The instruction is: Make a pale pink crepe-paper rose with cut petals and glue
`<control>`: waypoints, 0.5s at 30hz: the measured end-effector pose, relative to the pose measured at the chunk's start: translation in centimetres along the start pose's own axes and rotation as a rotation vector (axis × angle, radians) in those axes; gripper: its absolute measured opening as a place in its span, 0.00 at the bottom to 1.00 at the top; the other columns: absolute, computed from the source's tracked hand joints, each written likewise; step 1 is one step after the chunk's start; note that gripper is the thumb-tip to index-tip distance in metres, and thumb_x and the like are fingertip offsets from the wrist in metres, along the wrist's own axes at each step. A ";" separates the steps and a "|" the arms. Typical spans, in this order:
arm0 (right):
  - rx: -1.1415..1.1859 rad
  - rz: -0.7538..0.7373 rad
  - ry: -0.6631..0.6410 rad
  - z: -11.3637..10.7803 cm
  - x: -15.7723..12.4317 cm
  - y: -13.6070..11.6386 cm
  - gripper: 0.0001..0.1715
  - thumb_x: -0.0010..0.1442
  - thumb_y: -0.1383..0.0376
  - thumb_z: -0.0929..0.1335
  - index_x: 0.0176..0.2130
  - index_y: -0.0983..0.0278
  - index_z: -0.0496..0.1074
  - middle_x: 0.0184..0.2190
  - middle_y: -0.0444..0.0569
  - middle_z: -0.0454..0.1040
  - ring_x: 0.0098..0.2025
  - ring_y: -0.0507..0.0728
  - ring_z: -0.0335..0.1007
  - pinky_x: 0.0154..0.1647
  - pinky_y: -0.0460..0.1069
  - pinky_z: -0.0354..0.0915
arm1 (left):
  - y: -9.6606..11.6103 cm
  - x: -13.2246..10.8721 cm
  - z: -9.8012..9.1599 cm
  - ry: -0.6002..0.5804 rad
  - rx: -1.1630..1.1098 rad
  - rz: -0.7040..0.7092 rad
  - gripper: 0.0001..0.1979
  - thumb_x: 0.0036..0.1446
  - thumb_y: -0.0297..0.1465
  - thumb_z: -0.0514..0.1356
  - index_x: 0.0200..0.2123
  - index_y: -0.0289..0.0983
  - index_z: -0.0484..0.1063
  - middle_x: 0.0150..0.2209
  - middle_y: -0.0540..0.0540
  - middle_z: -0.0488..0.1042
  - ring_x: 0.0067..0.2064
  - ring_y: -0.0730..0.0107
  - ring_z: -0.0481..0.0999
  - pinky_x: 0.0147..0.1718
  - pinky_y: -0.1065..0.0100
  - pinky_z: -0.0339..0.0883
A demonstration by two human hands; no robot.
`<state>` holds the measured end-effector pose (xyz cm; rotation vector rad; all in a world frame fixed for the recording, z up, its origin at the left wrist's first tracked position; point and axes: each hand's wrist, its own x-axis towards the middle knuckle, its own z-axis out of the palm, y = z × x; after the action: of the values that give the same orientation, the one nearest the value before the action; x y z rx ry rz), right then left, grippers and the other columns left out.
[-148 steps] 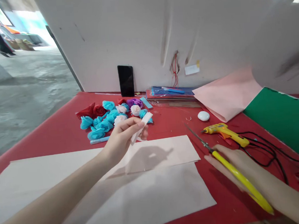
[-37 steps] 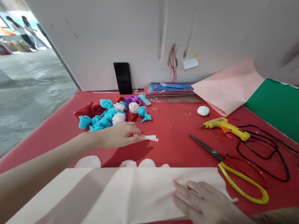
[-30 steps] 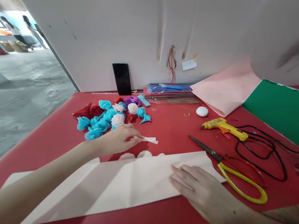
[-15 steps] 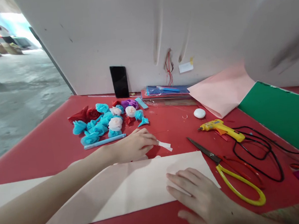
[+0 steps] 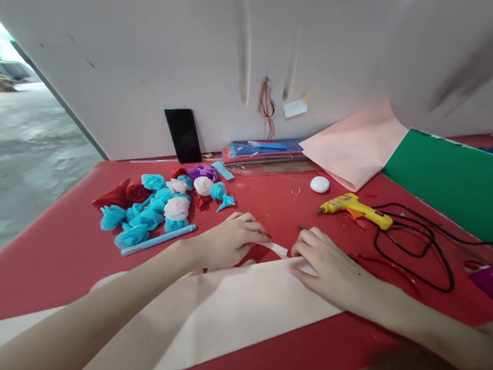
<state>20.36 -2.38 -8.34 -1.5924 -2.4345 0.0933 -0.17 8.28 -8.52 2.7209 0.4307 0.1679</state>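
A long pale pink paper sheet (image 5: pixel 239 301) lies folded across the front of the red table. Beyond its back edge my left hand (image 5: pixel 229 241) pinches a narrow white strip (image 5: pixel 278 249) that sticks out to the right from its fingertips. My right hand (image 5: pixel 322 262) rests over the sheet's right end, fingers bent near the strip's free end; what its fingertips hold, if anything, is hidden. The scissors lie mostly covered by that hand, with a dark tip (image 5: pixel 302 227) and a red handle (image 5: pixel 391 261) showing.
Crepe paper flowers (image 5: pixel 146 219) and a light blue pen (image 5: pixel 158 239) lie left. A phone (image 5: pixel 184 136) leans on the white board. Right are a yellow glue gun (image 5: pixel 356 207) with black cord, a white oval object (image 5: pixel 319 184) and a green board (image 5: pixel 457 184).
My right hand has moved up and away from me, from flat on the sheet to beside the strip, and now covers much of the scissors. The view has shifted slightly to the right.
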 end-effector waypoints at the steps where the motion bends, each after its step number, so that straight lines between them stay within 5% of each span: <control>1: 0.016 -0.001 -0.002 -0.2 0.0 -0.1 0.05 0.53 0.73 0.67 0.27 0.66 0.68 0.31 0.50 0.69 0.35 0.59 0.63 0.36 0.54 0.65 | 0.0 0.1 0.1 0.001 0.006 0.007 0.24 0.51 0.17 0.49 0.47 0.43 0.72 0.48 0.49 0.74 0.47 0.62 0.67 0.49 0.60 0.56; 9: 0.116 -0.005 0.102 0.2 0.7 0.3 0.04 0.55 0.74 0.64 0.33 0.67 0.67 0.37 0.53 0.69 0.42 0.60 0.61 0.42 0.55 0.59 | 1.0 0.9 0.3 0.039 0.016 -0.011 0.20 0.54 0.17 0.51 0.41 0.44 0.74 0.44 0.55 0.77 0.44 0.71 0.70 0.47 0.68 0.59; 13: 0.251 -0.011 0.143 -1.6 0.6 -1.4 0.06 0.60 0.69 0.62 0.31 0.65 0.66 0.32 0.48 0.70 0.38 0.56 0.63 0.41 0.52 0.60 | -0.1 1.0 0.1 0.171 0.108 -0.244 0.12 0.59 0.22 0.51 0.41 0.37 0.72 0.40 0.48 0.77 0.43 0.69 0.72 0.46 0.66 0.64; 15: 0.632 -0.044 0.010 -3.6 -0.2 -3.1 0.12 0.61 0.68 0.62 0.26 0.63 0.65 0.24 0.42 0.67 0.29 0.50 0.63 0.34 0.46 0.61 | -0.8 0.7 -0.1 0.210 0.182 -0.386 0.08 0.60 0.27 0.54 0.41 0.35 0.71 0.41 0.45 0.75 0.43 0.65 0.73 0.44 0.59 0.66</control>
<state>18.48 -4.11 -4.31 -1.2394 -2.1166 0.7579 0.28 9.27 -8.71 2.7380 1.0662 0.3233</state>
